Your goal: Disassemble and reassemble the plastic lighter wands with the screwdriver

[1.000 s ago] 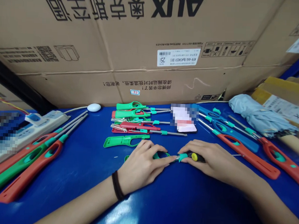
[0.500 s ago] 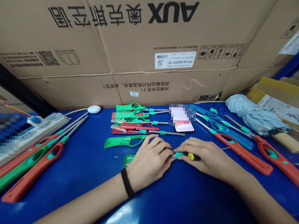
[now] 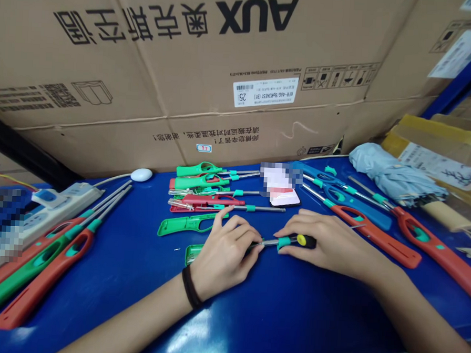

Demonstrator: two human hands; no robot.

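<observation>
My left hand (image 3: 229,250), with a dark band at its wrist, is closed in a pinch on the end of a thin metal rod (image 3: 270,242); something dark shows between its fingers. Around the rod's other end is a teal collar (image 3: 284,243), pinched between the thumb and fingers of my right hand (image 3: 324,242). That hand also holds a screwdriver (image 3: 306,241) with a yellow-and-black handle in its palm. An open green lighter shell (image 3: 194,252) lies partly hidden behind my left hand. Beyond it is another green shell half (image 3: 181,224).
Several opened long-neck lighters (image 3: 203,184) lie at the back beside a phone (image 3: 284,192). Red lighters (image 3: 375,231) and a folded umbrella (image 3: 393,171) are at the right. More lighters (image 3: 52,272) and a power strip (image 3: 48,209) line the left. A large carton (image 3: 165,78) stands behind.
My hands have drawn apart, so more of the metal rod shows between my left fingertips and the teal collar. The view has shifted slightly to the right.
</observation>
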